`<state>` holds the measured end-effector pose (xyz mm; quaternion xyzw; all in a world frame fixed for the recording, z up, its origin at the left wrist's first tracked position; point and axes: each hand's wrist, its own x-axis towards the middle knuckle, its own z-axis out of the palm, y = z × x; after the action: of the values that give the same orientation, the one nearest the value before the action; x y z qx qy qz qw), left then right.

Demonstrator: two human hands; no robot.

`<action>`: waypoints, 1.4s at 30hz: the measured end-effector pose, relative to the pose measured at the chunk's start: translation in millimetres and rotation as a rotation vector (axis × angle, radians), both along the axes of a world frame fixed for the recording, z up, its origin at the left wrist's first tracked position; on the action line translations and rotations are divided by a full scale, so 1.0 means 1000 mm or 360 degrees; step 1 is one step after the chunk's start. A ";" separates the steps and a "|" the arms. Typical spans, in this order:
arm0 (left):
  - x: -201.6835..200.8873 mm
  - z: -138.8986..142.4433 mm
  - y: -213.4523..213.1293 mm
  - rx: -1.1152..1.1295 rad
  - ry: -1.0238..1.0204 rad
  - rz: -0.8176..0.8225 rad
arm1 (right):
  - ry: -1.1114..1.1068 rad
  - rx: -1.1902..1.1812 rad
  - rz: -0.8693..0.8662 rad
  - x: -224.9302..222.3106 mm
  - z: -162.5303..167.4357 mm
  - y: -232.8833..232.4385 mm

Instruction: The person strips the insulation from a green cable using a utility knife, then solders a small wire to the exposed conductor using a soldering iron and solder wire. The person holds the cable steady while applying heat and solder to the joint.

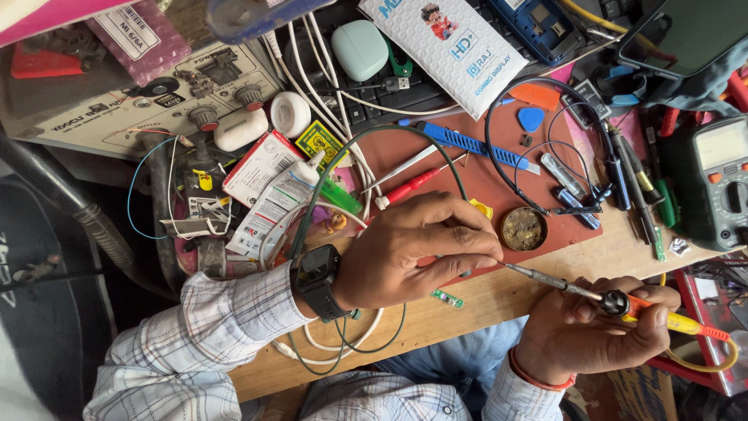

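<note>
A soldering iron [623,302] was gripped in the right hand [596,331] near the bench edge; the left hand [413,249] was pinched at its tip, hemmed by clutter.

Soldering iron [670,318] orange w/ yellow grip; plaid white-blue sleeve [226,335] at 7 o'clock; black watch [315,277]; red screwdriver [413,185], blue strap [467,144] at 12

The soldering iron [615,300] has an orange and yellow handle and a thin metal shaft, and it lies nearly level over the wooden bench, its tip pointing left. A small green circuit board [447,298] lies flat on the bare wood just below that tip, close to the edge of the red mat.
</note>
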<state>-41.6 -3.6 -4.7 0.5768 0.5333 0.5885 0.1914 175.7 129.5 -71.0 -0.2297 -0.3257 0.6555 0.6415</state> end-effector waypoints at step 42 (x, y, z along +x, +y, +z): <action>0.000 0.000 0.001 0.0003 -0.0017 -0.0020 | 0.0086 -0.0026 0.0080 0.002 0.000 0.001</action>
<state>-41.4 -2.9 -5.0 0.5772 0.5281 0.5908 0.1973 177.9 130.6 -70.6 -0.2087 -0.3086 0.6799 0.6316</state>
